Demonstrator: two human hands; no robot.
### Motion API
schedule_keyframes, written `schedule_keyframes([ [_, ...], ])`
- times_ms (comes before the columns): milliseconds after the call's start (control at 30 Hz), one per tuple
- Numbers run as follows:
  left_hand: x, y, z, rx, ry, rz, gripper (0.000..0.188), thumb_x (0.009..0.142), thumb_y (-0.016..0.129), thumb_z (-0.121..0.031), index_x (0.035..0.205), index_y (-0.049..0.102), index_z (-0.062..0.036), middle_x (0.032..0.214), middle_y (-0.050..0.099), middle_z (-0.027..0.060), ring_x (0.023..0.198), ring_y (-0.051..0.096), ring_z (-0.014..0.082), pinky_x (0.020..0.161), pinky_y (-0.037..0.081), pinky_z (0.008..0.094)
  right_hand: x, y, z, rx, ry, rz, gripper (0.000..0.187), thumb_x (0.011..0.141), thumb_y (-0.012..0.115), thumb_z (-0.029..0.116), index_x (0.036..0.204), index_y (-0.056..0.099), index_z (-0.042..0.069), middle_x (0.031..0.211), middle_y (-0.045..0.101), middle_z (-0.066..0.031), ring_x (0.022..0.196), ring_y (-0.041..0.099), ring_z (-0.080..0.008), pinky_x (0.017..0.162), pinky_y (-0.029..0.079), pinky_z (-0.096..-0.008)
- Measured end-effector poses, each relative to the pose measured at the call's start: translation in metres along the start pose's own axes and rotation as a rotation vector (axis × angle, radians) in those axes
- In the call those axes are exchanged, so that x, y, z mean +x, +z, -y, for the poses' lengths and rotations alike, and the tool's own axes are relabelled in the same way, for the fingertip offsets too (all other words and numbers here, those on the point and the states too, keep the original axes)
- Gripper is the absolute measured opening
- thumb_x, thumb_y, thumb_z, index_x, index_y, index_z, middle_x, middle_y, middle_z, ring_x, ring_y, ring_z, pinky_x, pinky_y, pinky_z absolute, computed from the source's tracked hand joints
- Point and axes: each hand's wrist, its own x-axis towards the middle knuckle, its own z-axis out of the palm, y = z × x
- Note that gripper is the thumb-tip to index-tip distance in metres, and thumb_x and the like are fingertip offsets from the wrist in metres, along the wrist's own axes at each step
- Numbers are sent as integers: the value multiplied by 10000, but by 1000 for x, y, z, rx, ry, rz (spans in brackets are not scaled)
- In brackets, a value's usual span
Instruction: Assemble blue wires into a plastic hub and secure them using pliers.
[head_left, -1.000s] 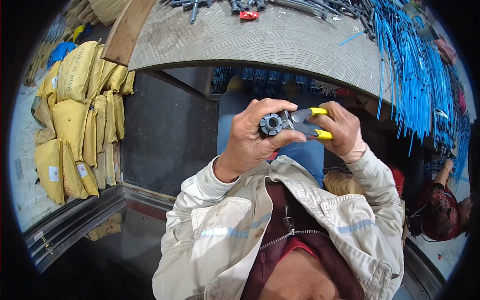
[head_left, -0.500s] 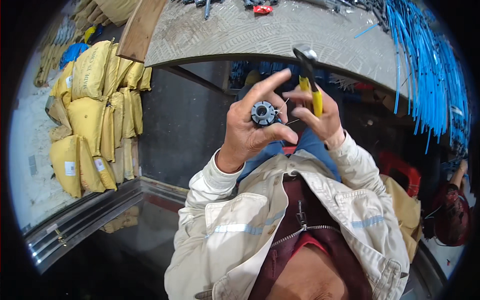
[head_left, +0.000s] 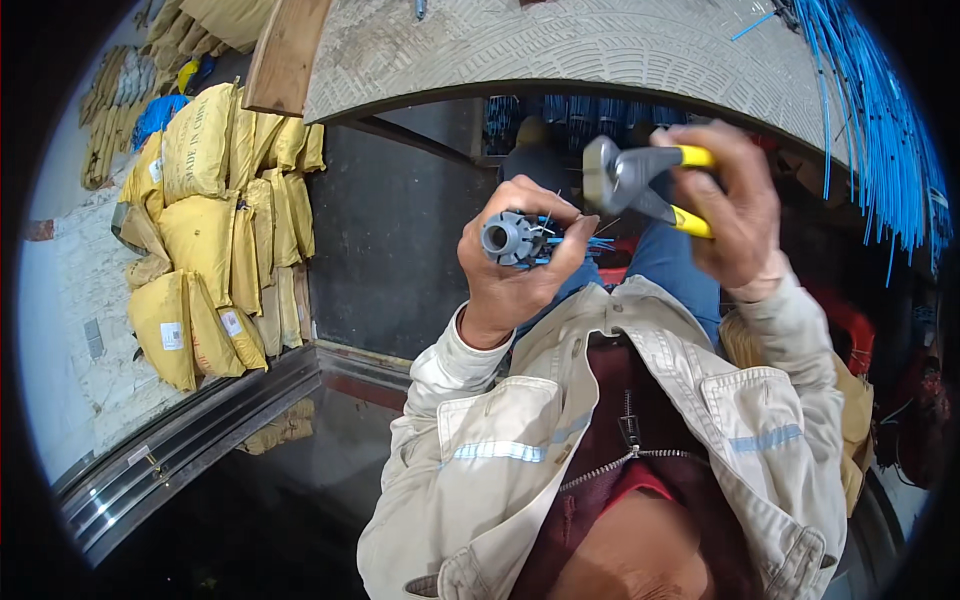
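My left hand [head_left: 512, 288] is closed around a grey slotted plastic hub [head_left: 522, 236], its round open end turned up toward me. Thin blue strips [head_left: 598, 245] stick out past the hub, by my thumb. Fine wire ends show near the thumb and fingertips. In my right hand [head_left: 738, 210] is a pair of end-cutting pincers [head_left: 632, 178] with yellow handles. Their grey jaws point left, above and to the right of the hub, apart from it. The jaws' exact gap is hard to make out, and my right hand is slightly blurred.
A grey textured table [head_left: 560, 50] stands ahead, with a bundle of blue strips [head_left: 880, 130] hanging over its right edge. A wooden board [head_left: 288, 60] lies at its left corner. Yellow sacks [head_left: 195, 250] are piled at left. A red stool [head_left: 850, 330] is at right.
My left hand's fingers have closed in around the hub, which has tilted, showing blue strips. The pincers have swung from upright to pointing left, and my right hand has moved right.
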Motion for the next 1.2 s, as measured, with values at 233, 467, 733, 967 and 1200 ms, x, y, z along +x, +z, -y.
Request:
schedule_keyframes([
  [233, 1, 3, 0, -67, -20, 62, 236, 643, 680, 84, 813, 548, -13, 772, 596, 86, 666, 549, 150, 603, 438, 258, 18, -27, -15, -807, -420, -177, 302, 775, 646, 278, 1074, 616, 252, 1126, 516, 87, 1093, 492, -92, 1060, 152, -420],
  [467, 5, 2, -10, -10, -71, 147, 254, 661, 689, 72, 833, 532, -29, 794, 586, 96, 732, 561, 170, 672, 455, 292, 23, -20, -13, -888, -470, -302, 320, 742, 696, 314, 1052, 618, 316, 1129, 508, 148, 1085, 494, -65, 1068, 108, -432],
  [733, -1, 4, -9, 3, -165, 18, 248, 653, 690, 66, 831, 543, -26, 796, 587, 86, 741, 563, 156, 687, 459, 295, 2, -16, -5, -626, -366, -156, 277, 735, 713, 284, 965, 623, 158, 1035, 558, 15, 943, 567, -142, 849, 375, -389],
  [967, 10, -2, -19, -55, -142, 351, 506, 558, 833, -160, 981, 597, -14, 791, 592, 61, 679, 551, 120, 604, 436, 249, 26, -74, -20, 293, -208, 852, 408, 704, 740, 250, 985, 534, 37, 896, 566, -115, 831, 597, -261, 603, 468, -370],
  [1200, 8, -1, 5, -220, 7, 431, 625, 489, 840, -294, 1001, 615, -15, 865, 629, 83, 678, 547, 146, 592, 416, 255, 21, -61, -22, 1090, 350, 1089, 563, 730, 709, 208, 1156, 409, -6, 843, 559, -169, 631, 618, -295, 545, 501, -356],
])
